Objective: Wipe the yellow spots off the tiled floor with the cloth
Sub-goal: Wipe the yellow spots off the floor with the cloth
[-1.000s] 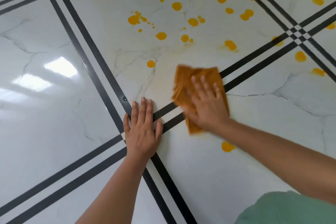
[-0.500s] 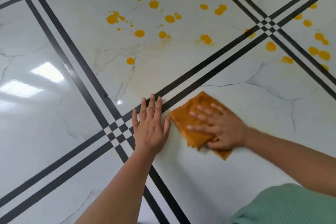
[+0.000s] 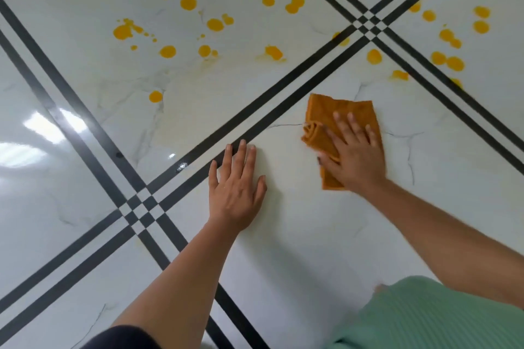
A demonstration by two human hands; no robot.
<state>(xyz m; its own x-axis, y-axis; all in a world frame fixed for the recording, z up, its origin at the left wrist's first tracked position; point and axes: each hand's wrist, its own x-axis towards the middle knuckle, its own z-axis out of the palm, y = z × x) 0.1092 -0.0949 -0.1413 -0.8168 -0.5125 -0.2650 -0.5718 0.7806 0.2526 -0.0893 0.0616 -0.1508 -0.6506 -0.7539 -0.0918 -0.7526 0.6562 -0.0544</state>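
Note:
An orange cloth (image 3: 321, 110), folded and bunched at its left edge, lies on the glossy white marble-look floor (image 3: 283, 235). My right hand (image 3: 353, 154) presses flat on the cloth, fingers spread. My left hand (image 3: 236, 187) rests palm down on the bare tile to the left of the cloth, holding nothing. Several yellow spots (image 3: 188, 3) are scattered over the far tile, one lone spot (image 3: 155, 96) nearer. More yellow spots (image 3: 448, 61) sit on the right tiles beyond the cloth. A faint yellowish smear (image 3: 184, 110) shows on the tile left of the cloth.
Double black strips (image 3: 272, 102) run diagonally and cross at a checkered joint (image 3: 140, 208) left of my left hand and at another crossing (image 3: 368, 24) far right. A green garment (image 3: 431, 317) fills the bottom right corner. Window glare (image 3: 42, 127) shines at left.
My right hand has slid the cloth away from my left hand, to the right and farther out. The yellow spot near my right forearm a second ago is gone. The view has shifted.

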